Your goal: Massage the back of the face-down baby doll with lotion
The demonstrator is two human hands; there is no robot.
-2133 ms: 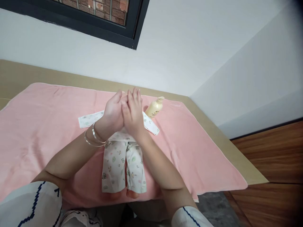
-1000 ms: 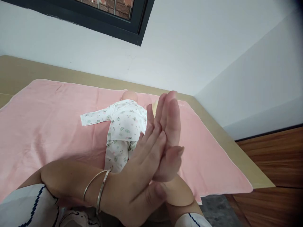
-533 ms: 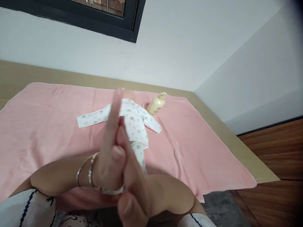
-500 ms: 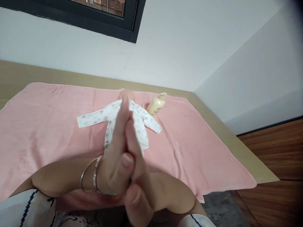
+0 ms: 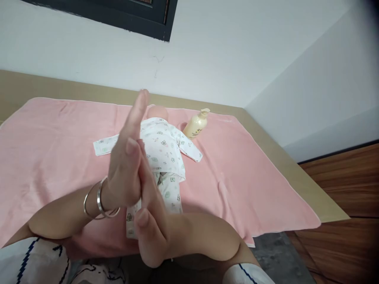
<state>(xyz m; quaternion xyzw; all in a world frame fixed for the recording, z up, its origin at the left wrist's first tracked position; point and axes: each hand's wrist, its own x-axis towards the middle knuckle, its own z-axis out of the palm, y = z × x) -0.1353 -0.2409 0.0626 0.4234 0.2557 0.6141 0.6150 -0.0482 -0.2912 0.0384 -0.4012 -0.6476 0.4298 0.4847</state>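
My left hand (image 5: 124, 169), with two silver bangles (image 5: 101, 199) at its wrist, is flat and upright with the fingers stretched out. Against its palm lies my right hand (image 5: 152, 228), also flat, sitting lower. Nothing shows between the palms. Behind them a baby-sized doll lies on a pink blanket (image 5: 237, 177); its round bald head (image 5: 158, 113) points toward the wall. It wears a white printed long-sleeved top (image 5: 162, 144) and matching trousers (image 5: 171, 195). My hands hide one shoulder and part of the legs. By its right-hand sleeve is a cream pump bottle (image 5: 196, 125).
Light wooden boards (image 5: 266, 154) border the blanket at the back and right. Beyond rises a white wall (image 5: 213, 59) with a dark window frame (image 5: 142, 19). Brown wooden panels (image 5: 349, 189) stand at the right, above a grey floor (image 5: 278, 256).
Both hands have shifted left and slid along each other: the left is now higher, the right lower. More of the doll's top and trousers shows. The view has tilted slightly down.
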